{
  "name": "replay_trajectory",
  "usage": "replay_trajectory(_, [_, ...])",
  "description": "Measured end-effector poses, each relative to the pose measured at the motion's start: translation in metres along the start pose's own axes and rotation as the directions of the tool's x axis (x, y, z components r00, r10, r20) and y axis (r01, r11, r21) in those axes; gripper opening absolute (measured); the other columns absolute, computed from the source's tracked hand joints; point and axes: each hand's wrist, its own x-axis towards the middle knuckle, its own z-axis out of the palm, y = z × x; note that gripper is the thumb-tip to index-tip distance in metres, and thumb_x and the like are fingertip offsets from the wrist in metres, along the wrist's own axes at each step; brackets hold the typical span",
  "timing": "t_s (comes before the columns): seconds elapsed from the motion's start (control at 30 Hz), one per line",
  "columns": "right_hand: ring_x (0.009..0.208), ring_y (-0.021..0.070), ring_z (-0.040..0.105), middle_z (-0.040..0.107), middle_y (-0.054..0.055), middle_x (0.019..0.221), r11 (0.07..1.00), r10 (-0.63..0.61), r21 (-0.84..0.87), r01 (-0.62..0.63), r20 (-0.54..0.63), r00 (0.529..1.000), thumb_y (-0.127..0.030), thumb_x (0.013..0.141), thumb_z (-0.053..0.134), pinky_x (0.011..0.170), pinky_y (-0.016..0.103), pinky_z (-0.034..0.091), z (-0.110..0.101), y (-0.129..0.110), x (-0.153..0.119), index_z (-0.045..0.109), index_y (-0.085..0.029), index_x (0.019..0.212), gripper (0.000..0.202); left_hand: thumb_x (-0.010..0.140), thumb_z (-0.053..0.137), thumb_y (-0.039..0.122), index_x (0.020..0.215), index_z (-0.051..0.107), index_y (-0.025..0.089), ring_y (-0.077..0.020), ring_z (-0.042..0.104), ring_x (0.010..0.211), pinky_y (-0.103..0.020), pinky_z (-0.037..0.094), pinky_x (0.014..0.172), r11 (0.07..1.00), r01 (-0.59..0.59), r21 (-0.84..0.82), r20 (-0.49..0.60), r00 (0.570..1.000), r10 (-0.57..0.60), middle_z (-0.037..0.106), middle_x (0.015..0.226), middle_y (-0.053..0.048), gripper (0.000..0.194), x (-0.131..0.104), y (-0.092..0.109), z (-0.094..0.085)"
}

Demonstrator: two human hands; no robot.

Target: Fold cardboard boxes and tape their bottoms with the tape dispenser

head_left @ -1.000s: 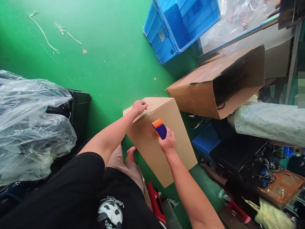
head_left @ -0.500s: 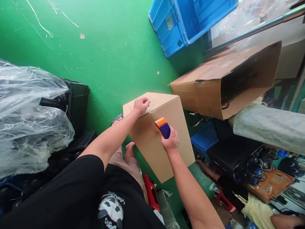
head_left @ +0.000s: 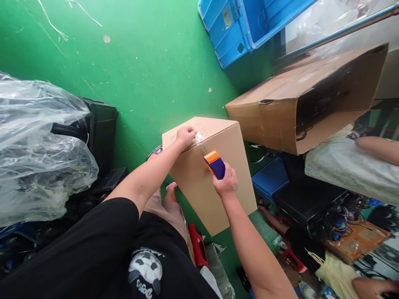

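Observation:
A closed brown cardboard box (head_left: pixel 212 207) stands before me. My left hand (head_left: pixel 185 137) is closed at its top face, near the edge, with the fingertips at a shiny strip of clear tape (head_left: pixel 199 138). The strip reaches the box edge. My right hand (head_left: pixel 226 181) grips an orange and dark blue tape dispenser (head_left: pixel 216 165) against the side face, just below that edge. The dispenser's orange head points up towards the tape. The underside of the dispenser is hidden from view.
An open cardboard carton (head_left: pixel 277 120) and a blue plastic crate (head_left: pixel 232 37) stand to the right on the green floor (head_left: pixel 149 74). Plastic-wrapped goods (head_left: pixel 46 153) are piled on the left. A red stool (head_left: pixel 198 246) is close below. Another person's arm (head_left: pixel 378 149) shows at the right.
A shiny stretch of clear tape now shows beside my left fingertips. The dispenser and both hands stay almost where they were on the box. Another person's arm has come in at the right.

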Motion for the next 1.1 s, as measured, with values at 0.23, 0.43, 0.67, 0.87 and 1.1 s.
replay_trajectory(0.23, [0.093, 0.0291, 0.064, 0.066, 0.013, 0.104, 1.000, -0.007, -0.018, 0.007, 0.003, 1.000, -0.041, 0.092, 0.063, 0.082, 0.039, 0.055, 0.000, 0.000, 0.002, 0.057, -0.015, 0.143, 0.057, 0.075, 0.073, 0.017, 0.074, 0.075, 0.022, -0.0220, 0.072, 0.081, -0.032, 0.055, 0.083, 0.998, 0.030, 0.054, 0.058, 0.998, -0.033, 0.078, 0.076, -0.003, 0.006, -0.002, 0.003, -0.001])
replay_trajectory(0.43, [0.093, 0.0293, 0.064, 0.065, 0.013, 0.104, 1.000, 0.001, -0.023, 0.000, 0.025, 1.000, -0.041, 0.091, 0.062, 0.082, 0.040, 0.055, 0.000, 0.000, 0.000, 0.056, -0.016, 0.144, 0.059, 0.076, 0.079, 0.023, 0.077, 0.079, 0.022, -0.0272, 0.074, 0.093, -0.035, 0.055, 0.091, 0.985, 0.048, 0.168, 0.072, 0.996, -0.061, 0.079, 0.079, -0.006, 0.002, -0.004, 0.007, -0.002])
replay_trajectory(0.67, [0.092, 0.0298, 0.063, 0.064, 0.013, 0.103, 1.000, 0.013, -0.016, -0.012, 0.022, 1.000, -0.039, 0.090, 0.063, 0.081, 0.040, 0.055, 0.002, 0.000, 0.000, 0.055, -0.016, 0.145, 0.061, 0.077, 0.084, 0.028, 0.091, 0.076, 0.023, -0.0297, 0.074, 0.101, -0.037, 0.054, 0.093, 0.968, 0.085, 0.235, 0.050, 0.994, -0.100, 0.082, 0.098, -0.009, 0.016, -0.007, 0.002, -0.005])
replay_trajectory(0.87, [0.093, 0.0300, 0.062, 0.064, 0.013, 0.105, 0.999, 0.037, -0.003, -0.037, 0.021, 0.999, -0.037, 0.088, 0.064, 0.081, 0.041, 0.055, 0.004, -0.002, 0.000, 0.054, -0.016, 0.147, 0.063, 0.086, 0.072, 0.023, 0.109, 0.076, 0.025, -0.0342, 0.071, 0.123, -0.044, 0.052, 0.105, 0.936, 0.099, 0.338, -0.062, 0.995, -0.083, 0.080, 0.125, -0.015, 0.024, -0.012, -0.008, -0.019])
replay_trajectory(1.1, [0.092, 0.0294, 0.061, 0.064, 0.013, 0.105, 0.999, 0.043, -0.014, -0.043, 0.022, 0.999, -0.041, 0.090, 0.064, 0.082, 0.041, 0.054, 0.007, -0.002, 0.002, 0.055, -0.016, 0.145, 0.061, 0.094, 0.070, 0.061, 0.164, 0.055, 0.030, -0.0300, 0.046, 0.160, -0.036, 0.035, 0.131, 0.918, -0.348, 0.190, 0.451, 0.861, 0.234, 0.051, 0.173, -0.006, 0.078, -0.046, -0.002, -0.022])
